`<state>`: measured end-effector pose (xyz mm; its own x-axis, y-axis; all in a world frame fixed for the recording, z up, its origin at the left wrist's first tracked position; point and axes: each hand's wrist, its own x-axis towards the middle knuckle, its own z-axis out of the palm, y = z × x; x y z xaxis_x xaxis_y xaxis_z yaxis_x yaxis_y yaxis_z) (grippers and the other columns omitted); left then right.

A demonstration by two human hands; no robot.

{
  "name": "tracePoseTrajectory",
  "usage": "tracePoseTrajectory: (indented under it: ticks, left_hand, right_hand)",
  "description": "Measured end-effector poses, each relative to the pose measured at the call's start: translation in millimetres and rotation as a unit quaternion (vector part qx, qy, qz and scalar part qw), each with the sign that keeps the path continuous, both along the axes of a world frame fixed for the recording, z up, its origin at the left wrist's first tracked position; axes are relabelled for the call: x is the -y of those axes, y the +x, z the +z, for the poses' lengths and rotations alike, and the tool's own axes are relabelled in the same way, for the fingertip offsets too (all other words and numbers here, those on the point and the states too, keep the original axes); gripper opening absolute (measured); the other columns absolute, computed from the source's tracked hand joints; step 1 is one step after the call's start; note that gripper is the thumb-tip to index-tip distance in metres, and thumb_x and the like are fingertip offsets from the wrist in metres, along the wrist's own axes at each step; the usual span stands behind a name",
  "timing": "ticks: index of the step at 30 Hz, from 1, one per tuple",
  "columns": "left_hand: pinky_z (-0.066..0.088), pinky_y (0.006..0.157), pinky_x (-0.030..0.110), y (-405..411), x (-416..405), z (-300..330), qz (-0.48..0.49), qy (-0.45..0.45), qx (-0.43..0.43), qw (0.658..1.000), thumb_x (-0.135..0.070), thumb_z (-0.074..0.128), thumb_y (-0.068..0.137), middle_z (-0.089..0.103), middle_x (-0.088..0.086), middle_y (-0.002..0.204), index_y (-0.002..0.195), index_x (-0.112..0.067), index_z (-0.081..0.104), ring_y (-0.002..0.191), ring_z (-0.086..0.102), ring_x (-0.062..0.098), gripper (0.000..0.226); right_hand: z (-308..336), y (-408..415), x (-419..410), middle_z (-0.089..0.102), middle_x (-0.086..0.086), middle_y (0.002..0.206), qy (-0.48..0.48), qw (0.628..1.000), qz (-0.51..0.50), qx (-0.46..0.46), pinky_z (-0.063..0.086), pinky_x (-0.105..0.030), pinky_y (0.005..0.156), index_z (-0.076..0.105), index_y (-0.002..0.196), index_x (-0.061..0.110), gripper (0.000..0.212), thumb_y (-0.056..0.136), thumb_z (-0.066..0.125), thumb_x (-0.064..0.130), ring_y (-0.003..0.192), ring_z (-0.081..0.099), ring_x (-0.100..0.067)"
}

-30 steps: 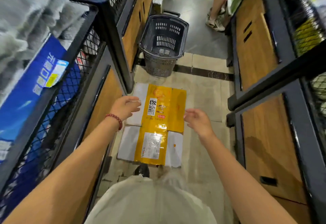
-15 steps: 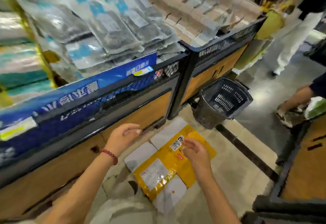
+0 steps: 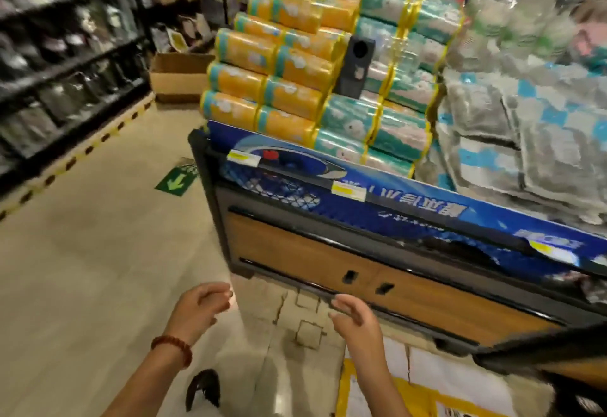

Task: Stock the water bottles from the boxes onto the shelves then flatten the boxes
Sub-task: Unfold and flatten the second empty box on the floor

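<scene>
Hovering low in the middle of the frame, both hands hold nothing. The left hand, with a red beaded bracelet on its wrist, has its fingers loosely curled and slightly apart. The right hand is just right of it, its fingers relaxed and a little spread, near the lower edge of the black-framed display stand with wooden panels.

The flattened yellow and white cardboard box lies on the beige tiled floor at the lower right of the frame, beneath the right forearm and beside the stand's base. Another brown open cardboard box sits on the floor at upper centre-left, against the dark shelving that fills the upper left. Orange and teal wrapped rolls are stacked on the stand, above a blue printed banner. A green arrow sticker marks the floor left of the stand. Whether any of the stock shown is water bottles cannot be told through the blur.
</scene>
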<state>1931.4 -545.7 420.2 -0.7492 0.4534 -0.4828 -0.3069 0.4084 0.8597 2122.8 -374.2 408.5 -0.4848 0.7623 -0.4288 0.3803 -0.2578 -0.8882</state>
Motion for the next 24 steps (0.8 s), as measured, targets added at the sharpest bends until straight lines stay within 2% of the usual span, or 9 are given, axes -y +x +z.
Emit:
tracePoseTrajectory:
  ticks: [4, 9, 12, 18, 24]
  left_hand:
    - [0.045, 0.076, 0.031, -57.0, 56.5, 1.2, 0.108, 0.033, 0.039, 0.993, -0.014, 0.061, 0.089, 0.066, 0.006, 0.107, 0.098, -0.014, 0.065, 0.098, 0.063, 0.020, 0.010]
    - [0.046, 0.079, 0.031, -147.1, 132.7, 3.6, 0.206, 0.042, 0.038, 0.977, -0.014, 0.064, 0.087, 0.067, 0.005, 0.108, 0.092, -0.021, 0.066, 0.105, 0.062, 0.024, 0.009]
    - [0.044, 0.076, 0.030, -204.3, 176.7, 11.1, 0.233, 0.040, 0.022, 0.971, -0.009, 0.063, 0.087, 0.068, 0.006, 0.105, 0.088, -0.022, 0.065, 0.102, 0.062, 0.025, 0.013]
    - [0.044, 0.086, 0.037, -309.3, 227.4, 7.4, 0.282, 0.027, 0.017, 0.959, -0.008, 0.064, 0.086, 0.069, 0.009, 0.104, 0.092, -0.019, 0.065, 0.103, 0.063, 0.027, 0.013]
    - [0.045, 0.074, 0.030, -398.3, 213.4, -9.4, 0.267, 0.040, 0.030, 0.962, -0.007, 0.070, 0.082, 0.069, 0.004, 0.102, 0.095, -0.016, 0.064, 0.102, 0.062, 0.026, 0.017]
  right_hand:
    - [-1.7, -93.1, 32.0, 0.065, 0.007, 0.108, -0.013, 0.995, 0.096, 0.022, 0.052, -0.039, 0.092, 0.063, 0.099, 0.028, 0.022, 0.088, 0.059, 0.009, 0.100, 0.062, -0.012]
    - [0.3, -219.2, 85.2, 0.064, 0.004, 0.108, -0.002, 0.978, 0.209, 0.010, 0.050, -0.031, 0.087, 0.060, 0.104, 0.025, 0.024, 0.090, 0.057, 0.006, 0.101, 0.060, -0.012]
    - [2.7, -297.5, 117.7, 0.064, 0.002, 0.109, 0.016, 0.965, 0.261, -0.005, 0.050, -0.034, 0.092, 0.060, 0.105, 0.024, 0.025, 0.089, 0.060, 0.005, 0.102, 0.060, -0.013]
    - [-4.9, -421.6, 156.8, 0.066, 0.000, 0.108, 0.004, 0.960, 0.279, -0.023, 0.050, -0.041, 0.096, 0.063, 0.103, 0.021, 0.025, 0.087, 0.060, 0.001, 0.104, 0.063, -0.018]
    - [-28.4, -517.3, 149.5, 0.066, 0.000, 0.108, -0.013, 0.961, 0.275, 0.002, 0.051, -0.038, 0.094, 0.062, 0.100, 0.023, 0.024, 0.088, 0.060, 0.002, 0.102, 0.063, -0.018]
